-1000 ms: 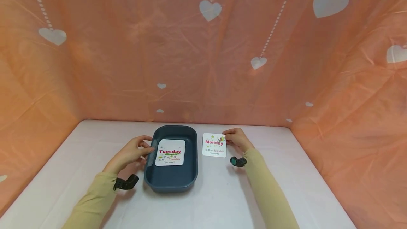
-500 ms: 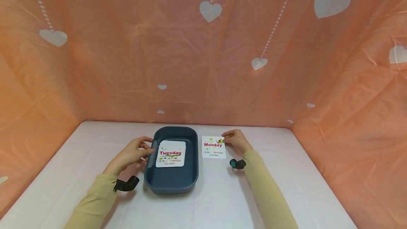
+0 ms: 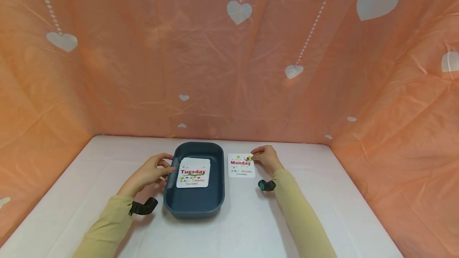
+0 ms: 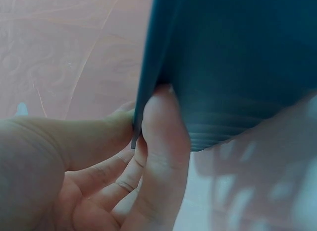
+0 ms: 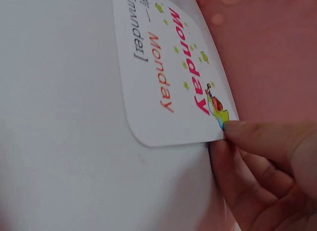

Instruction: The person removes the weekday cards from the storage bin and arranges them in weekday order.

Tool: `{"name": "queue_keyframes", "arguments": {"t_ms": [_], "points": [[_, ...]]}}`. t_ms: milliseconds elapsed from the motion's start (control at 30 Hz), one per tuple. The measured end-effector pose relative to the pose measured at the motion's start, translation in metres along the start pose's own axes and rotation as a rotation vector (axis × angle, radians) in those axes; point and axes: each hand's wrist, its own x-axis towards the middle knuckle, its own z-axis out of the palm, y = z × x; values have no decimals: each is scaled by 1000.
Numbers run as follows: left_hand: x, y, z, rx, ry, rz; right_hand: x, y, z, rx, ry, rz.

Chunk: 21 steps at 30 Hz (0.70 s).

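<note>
While the left hand [image 3: 152, 172] pinches the left wall of the dark blue tray [image 3: 193, 213] between thumb and finger, the right hand [image 3: 267, 159] grips the Monday card [image 3: 241, 165] by its upper right corner, and what a slim hold that is! The card sits face up just right of the tray, apart from it; whether its far edge touches the white table [image 3: 244, 222], I can't tell. Trouble, if it comes, probably starts at that corner: with so little card pinched, it could swivel or slip free. Over at the tray, a tug from the left hand might tip the wall and send the Tuesday card [image 3: 193, 172] sliding across the floor inside. And should the right hand swing left too low, the card could well snag the rim and bend.
</note>
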Motion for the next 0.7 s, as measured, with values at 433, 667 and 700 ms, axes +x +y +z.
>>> {"name": "queue_keyframes", "arguments": {"t_ms": [433, 667, 700], "points": [[0, 1, -1, -15, 2, 16, -1, -7, 5, -68, 47, 30], [1, -1, -2, -54, -15, 34, -3, -10, 6, -65, 57, 65], [1, -2, -1, -55, -16, 35, -3, -10, 6, -65, 58, 69]]}}
